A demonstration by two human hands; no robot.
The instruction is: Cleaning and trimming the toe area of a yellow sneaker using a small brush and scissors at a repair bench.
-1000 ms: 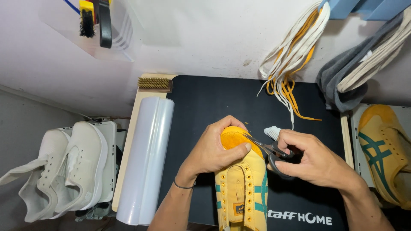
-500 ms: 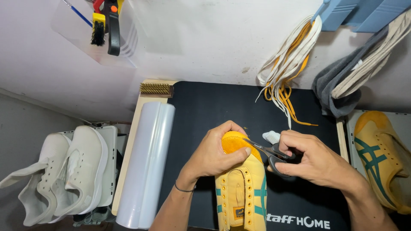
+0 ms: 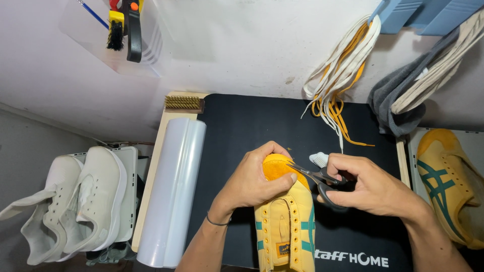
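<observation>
- My left hand is clenched over the toe of the yellow sneaker, which lies on the black mat, toe pointing to the far side, heel end running off the near edge of view.
- My right hand grasps the black-handled scissors, their tips touching the orange toe just beside my left thumb.
- Against half a second ago, the blades sit at much the same spot on the toe and both hands have hardly shifted; I judge the trimming at the toe is fine, slow work in progress rather than finished.
- A small white brush head lies just beyond the scissors, near my right fingers.
- Left of the mat a roll of clear film lies along its edge, with a wire brush at the far end; it hems in my left elbow.
- Open room is the bare far half of the mat, up to the loose laces hanging at far right.
- The matching yellow sneaker sits well apart on the right, white sneakers well apart on the left.
</observation>
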